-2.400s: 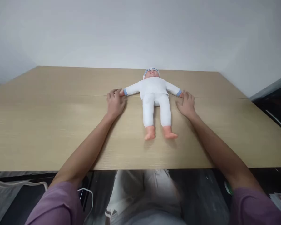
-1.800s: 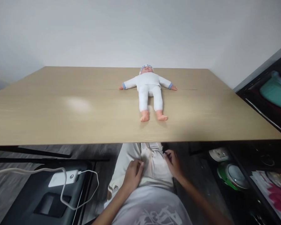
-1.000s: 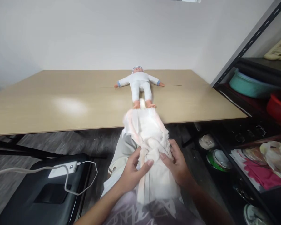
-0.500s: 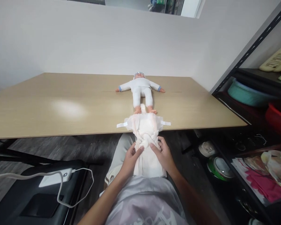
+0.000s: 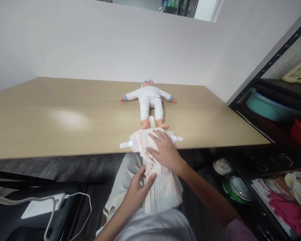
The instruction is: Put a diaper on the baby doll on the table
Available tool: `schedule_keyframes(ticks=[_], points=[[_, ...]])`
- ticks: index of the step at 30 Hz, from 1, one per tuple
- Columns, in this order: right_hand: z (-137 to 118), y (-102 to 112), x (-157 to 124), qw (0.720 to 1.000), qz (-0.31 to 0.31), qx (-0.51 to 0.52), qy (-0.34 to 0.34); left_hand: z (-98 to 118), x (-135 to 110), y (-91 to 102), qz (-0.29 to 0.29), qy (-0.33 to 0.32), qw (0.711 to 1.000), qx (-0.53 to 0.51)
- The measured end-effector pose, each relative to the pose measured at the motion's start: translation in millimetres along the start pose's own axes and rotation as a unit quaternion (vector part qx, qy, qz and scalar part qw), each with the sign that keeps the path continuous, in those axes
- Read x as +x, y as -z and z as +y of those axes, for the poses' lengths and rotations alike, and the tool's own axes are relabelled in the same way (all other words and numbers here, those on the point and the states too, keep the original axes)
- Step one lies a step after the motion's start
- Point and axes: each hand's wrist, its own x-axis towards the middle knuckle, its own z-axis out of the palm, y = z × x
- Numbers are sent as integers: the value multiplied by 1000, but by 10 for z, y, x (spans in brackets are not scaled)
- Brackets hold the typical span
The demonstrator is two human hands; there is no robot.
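A baby doll (image 5: 150, 100) in white clothes lies on its back on the wooden table (image 5: 65, 117), arms spread, feet toward me. A white diaper (image 5: 163, 187) with side tabs drapes over the table's near edge just below the doll's feet and hangs down to my lap. My right hand (image 5: 165, 150) lies flat on the diaper's upper part at the table edge, fingers stretched out. My left hand (image 5: 137, 187) is below the table edge, fingers curled on the hanging part of the diaper.
A black metal shelf (image 5: 271, 63) stands at the right with a teal basin (image 5: 268, 105), a red tub, bowls and bags. A dark chair (image 5: 27, 221) with a white charger and cable (image 5: 42, 207) sits at the lower left. A white wall runs behind the table.
My hands left the doll, went down to my lap and brought up the diaper. Its top now lies on the table edge; my right hand moved up onto it.
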Motion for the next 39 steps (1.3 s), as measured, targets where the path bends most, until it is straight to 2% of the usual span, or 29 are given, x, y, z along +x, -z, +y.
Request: schedule_keyframes(ticks=[3, 6, 9, 11, 12, 14, 16, 19, 21, 24, 27, 30, 34, 37, 39], points=[[179, -200, 160, 999, -37, -24, -12, 86, 66, 267, 24, -99, 979, 176], [253, -293, 174, 999, -41, -20, -12, 272, 414, 684, 62, -222, 924, 304], [243, -281, 163, 999, -41, -13, -16, 485, 1099, 1090, 101, -295, 864, 395], [225, -258, 166, 999, -42, -9, -19, 604, 1652, 1254, 75, -315, 825, 463], [218, -250, 169, 999, -43, -7, -21, 654, 1922, 1291, 41, -323, 807, 493], [212, -246, 172, 999, -45, -2, -24, 741, 2397, 1275, -51, -339, 769, 540], [212, -260, 169, 999, -43, 2, -25, 815, 2744, 1163, -144, -367, 728, 562], [209, -297, 163, 999, -30, 2, -21, 897, 3026, 915, -248, -398, 670, 575], [199, -317, 161, 999, -26, 0, -19, 928, 3106, 764, -295, -408, 651, 568], [183, -322, 164, 999, -29, 3, -22, 952, 3164, 633, -332, -431, 660, 518], [198, -296, 179, 999, -39, 8, -21, 998, 3211, 642, -341, -458, 698, 432], [265, -265, 219, 998, -61, 8, -15, 1150, 3272, 749, -337, -470, 735, 354], [428, -298, 361, 995, -101, 2, 14, 1514, 3394, 929, -340, -467, 769, 274], [590, -403, 615, 994, -100, 4, 32, 1770, 3492, 1060, -316, -445, 805, 234], [712, -484, 883, 995, -98, 11, 29, 1883, 3541, 1150, -301, -437, 818, 223]])
